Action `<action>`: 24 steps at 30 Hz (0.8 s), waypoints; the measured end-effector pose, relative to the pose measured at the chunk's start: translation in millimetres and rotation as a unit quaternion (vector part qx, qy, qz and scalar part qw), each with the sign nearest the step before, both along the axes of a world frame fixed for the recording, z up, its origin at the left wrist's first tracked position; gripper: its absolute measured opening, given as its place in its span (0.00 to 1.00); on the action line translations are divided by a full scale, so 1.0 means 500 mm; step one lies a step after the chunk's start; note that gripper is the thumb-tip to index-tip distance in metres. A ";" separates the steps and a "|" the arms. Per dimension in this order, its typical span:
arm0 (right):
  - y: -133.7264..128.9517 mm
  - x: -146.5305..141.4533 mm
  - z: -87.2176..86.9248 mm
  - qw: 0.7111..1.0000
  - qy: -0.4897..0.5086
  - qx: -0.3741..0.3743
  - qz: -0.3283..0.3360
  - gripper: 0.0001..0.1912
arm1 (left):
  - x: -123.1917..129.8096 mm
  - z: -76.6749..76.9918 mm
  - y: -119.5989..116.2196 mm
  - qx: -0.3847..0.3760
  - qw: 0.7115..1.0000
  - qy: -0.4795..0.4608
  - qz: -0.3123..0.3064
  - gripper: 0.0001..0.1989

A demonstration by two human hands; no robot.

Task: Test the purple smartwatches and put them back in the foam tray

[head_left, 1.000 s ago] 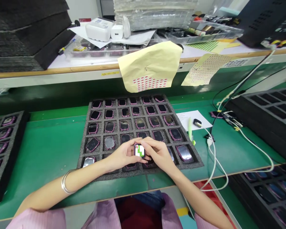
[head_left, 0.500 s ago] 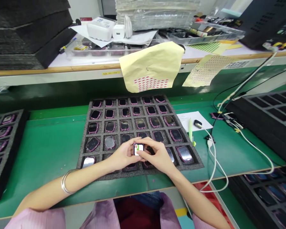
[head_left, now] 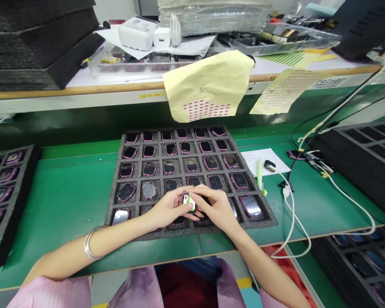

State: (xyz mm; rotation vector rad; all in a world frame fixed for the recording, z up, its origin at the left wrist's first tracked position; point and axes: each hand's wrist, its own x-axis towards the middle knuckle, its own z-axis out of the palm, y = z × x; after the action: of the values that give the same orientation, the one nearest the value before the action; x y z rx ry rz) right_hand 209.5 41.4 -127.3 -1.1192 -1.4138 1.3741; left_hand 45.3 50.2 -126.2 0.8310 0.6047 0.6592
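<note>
A small smartwatch body (head_left: 188, 200) with a lit white and green screen and a red mark is held above the foam tray. My left hand (head_left: 168, 208) grips it from the left, its thumb over the lower part of the screen. My right hand (head_left: 215, 207) closes on the other side, fingers at the watch's top and right edge. Below both hands lies a grey foam tray (head_left: 162, 234) with rows of purple-rimmed watch bodies, most with dark screens; one watch (head_left: 121, 216) at the near left looks bright. My hands hide several compartments.
White cables (head_left: 291, 214) and a black charging puck (head_left: 270, 165) lie right of the tray, near a green pen (head_left: 259, 173) and white paper (head_left: 266, 156). Foam trays stand at left (head_left: 22, 184) and right (head_left: 336, 145). A yellow sheet (head_left: 208, 85) hangs from the shelf.
The watch has tilted slightly between my hands. My left thumb now rests on the screen, and my right fingers have shifted to its upper edge. The view has moved slightly.
</note>
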 end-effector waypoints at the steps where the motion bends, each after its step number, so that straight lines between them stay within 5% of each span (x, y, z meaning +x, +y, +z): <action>1: 0.000 0.002 0.000 1.000 -0.001 0.002 0.009 0.11 | -0.001 0.000 0.000 -0.002 1.000 0.003 0.002 0.29; 9: 0.007 0.024 0.004 0.992 -0.072 0.072 0.073 0.22 | -0.009 -0.007 0.003 0.009 1.000 0.014 0.019 0.40; 17: -0.001 0.006 0.000 1.000 0.009 -0.008 0.020 0.12 | -0.004 -0.015 -0.007 -0.005 1.000 -0.016 -0.004 0.42; 24: -0.006 0.001 0.007 0.996 -0.076 0.055 -0.008 0.08 | 0.000 -0.026 -0.011 0.036 0.998 -0.042 -0.006 0.40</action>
State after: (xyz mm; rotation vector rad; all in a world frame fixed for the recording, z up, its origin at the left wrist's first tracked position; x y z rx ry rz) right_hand 210.2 38.1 -123.7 -1.1806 -1.5671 1.2052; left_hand 45.4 44.7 -139.3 0.8686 0.5020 0.7047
